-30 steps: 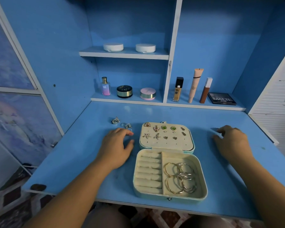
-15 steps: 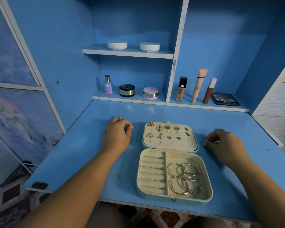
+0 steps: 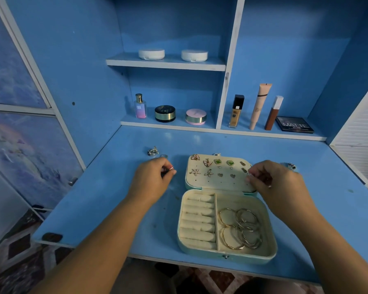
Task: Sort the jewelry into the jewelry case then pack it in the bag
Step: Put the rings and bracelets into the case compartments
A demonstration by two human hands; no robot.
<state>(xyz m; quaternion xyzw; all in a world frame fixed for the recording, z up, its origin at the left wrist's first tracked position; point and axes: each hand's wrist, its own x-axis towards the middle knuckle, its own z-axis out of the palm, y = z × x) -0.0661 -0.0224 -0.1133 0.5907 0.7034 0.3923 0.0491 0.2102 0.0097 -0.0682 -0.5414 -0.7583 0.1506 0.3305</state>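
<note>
The likeliest mishap is a dropped ring. Each of the hands holds one by the fingertips alone: the left hand (image 3: 152,180) pinches a silvery ring (image 3: 170,168) just left of the jewelry case (image 3: 272,247), and the right hand (image 3: 274,179) pinches a second ring (image 3: 250,174) at the lid's right edge. A slip would send either rolling across the bench (image 3: 94,198) or off its front. Pressing hard into the ring rolls (image 3: 198,219) could also shove the light case. It lies open mid-bench, mint outside and cream inside. Stud earrings (image 3: 207,162) are pinned to the lid panel and tangled gold hoops (image 3: 240,228) fill the right compartment. Loose rings (image 3: 153,151) wait beyond the left hand, a further ring (image 3: 292,166) beyond the right. No bag shows.
</note>
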